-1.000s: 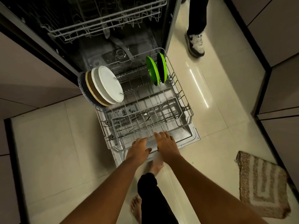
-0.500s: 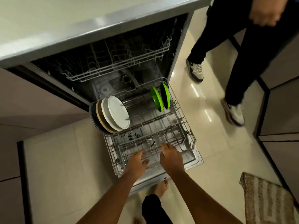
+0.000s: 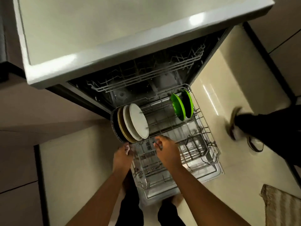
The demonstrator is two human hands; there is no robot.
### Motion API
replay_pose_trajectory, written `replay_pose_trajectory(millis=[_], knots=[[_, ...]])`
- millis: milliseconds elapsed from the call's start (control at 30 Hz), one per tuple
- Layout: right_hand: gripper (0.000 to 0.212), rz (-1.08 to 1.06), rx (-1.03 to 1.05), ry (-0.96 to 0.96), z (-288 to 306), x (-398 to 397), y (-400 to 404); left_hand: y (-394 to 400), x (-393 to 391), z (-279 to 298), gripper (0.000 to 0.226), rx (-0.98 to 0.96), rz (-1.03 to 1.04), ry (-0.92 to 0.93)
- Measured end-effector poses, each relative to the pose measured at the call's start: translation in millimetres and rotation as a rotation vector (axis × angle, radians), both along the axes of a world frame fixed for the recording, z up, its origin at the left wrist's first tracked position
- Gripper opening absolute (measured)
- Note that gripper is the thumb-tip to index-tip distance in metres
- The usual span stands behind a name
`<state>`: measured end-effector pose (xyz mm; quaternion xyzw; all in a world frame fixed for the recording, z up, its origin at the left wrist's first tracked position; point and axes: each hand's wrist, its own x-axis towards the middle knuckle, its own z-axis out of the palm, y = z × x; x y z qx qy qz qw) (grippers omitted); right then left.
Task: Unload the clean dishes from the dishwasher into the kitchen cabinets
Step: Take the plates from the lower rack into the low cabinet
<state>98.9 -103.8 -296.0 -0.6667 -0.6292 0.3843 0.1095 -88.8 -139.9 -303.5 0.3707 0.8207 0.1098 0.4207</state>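
Both hands, prev. at rack front, now moved fwd to plates; left hand and right hand part-curled, nothing gripped yet.

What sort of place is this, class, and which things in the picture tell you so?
Most likely a home kitchen: an open dishwasher under a counter, plates standing in its pulled-out rack, and a tiled floor.

Four plates and two green plates upright in pulled-out lower rack
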Motion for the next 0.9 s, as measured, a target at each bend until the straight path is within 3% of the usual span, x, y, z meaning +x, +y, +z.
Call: replay_pose_trajectory(millis=[300, 700, 900], knots=[[0.026, -0.095, -0.048, -0.008, -7.6, -67.0, 20.6, 45.6, -37.8, -6.7, 0.023, 0.038, 0.073, -0.119], [0.035, -0.118, -0.149, -0.200, -44.6, -107.0, 58.9, 72.1, -48.5, -53.9, 0.019, 0.020, 0.153, -0.313], [0.030, -0.168, -0.147, -0.220, -55.2, -87.1, 48.9, 104.5, -18.8, -61.9, 0.041, 0.037, -0.006, -0.161]])
